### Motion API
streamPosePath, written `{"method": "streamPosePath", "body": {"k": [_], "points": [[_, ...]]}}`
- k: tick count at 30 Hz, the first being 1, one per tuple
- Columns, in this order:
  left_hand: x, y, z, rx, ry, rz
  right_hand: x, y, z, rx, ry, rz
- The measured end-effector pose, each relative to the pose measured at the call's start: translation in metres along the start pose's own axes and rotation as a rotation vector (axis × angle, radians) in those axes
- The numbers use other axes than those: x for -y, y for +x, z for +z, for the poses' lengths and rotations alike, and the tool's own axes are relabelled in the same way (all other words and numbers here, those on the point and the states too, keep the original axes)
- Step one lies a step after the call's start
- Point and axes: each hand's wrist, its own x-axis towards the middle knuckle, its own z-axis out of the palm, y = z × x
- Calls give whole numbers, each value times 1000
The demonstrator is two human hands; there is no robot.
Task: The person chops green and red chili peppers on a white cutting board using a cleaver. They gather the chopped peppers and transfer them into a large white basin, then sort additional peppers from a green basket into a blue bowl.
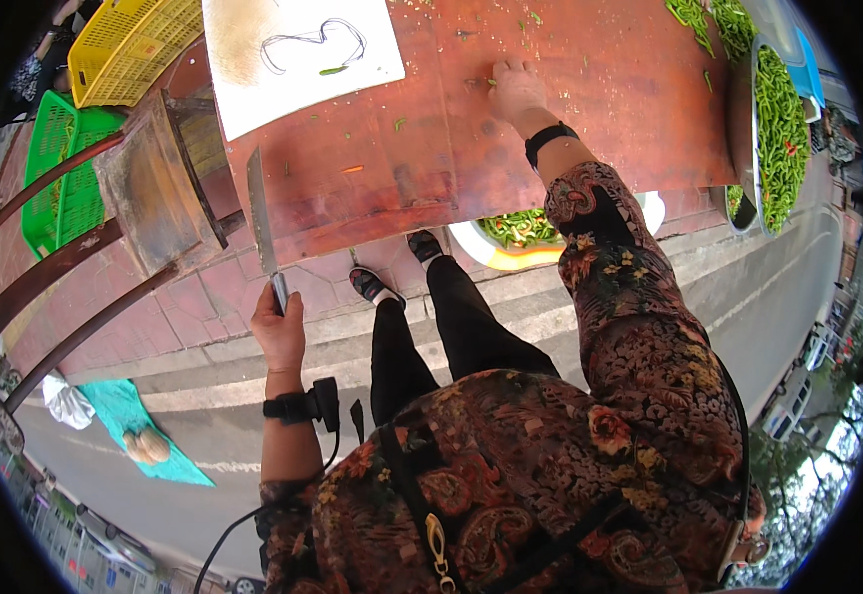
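Observation:
My left hand (281, 330) grips the handle of a kitchen knife (258, 200). The long blade points away from me, over the left front corner of a reddish-brown wooden table (372, 178). On the tabletop rests my right hand (518, 89), palm down with the fingers bent under. A small green pepper piece (491, 82) is at its fingertips; whether the fingers pinch it is hidden. To the left lies a white cutting board (305, 82) with a dark line drawing and a green chili pepper (333, 70) on it.
A metal basin (745, 141) of green chilies (780, 141) stands at the right edge. Another basin (506, 256) with cut chilies sits under the table. Leftward are a wooden stool (157, 185), a green crate (68, 200) and a yellow crate (134, 52). Pepper scraps dot the tabletop.

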Motion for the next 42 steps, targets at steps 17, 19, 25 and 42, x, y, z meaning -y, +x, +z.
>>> {"method": "streamPosePath", "body": {"k": [17, 19, 25, 42], "points": [[26, 40, 27, -32, 602, 558, 71, 143, -43, -240, 714, 276], [38, 33, 16, -70, 577, 463, 64, 181, -38, -365, 592, 213], [79, -17, -2, -216, 516, 262, 66, 212, -12, -181, 259, 137], [85, -44, 3, -263, 466, 138, 111, 226, 6, -174, 276, -52]]}}
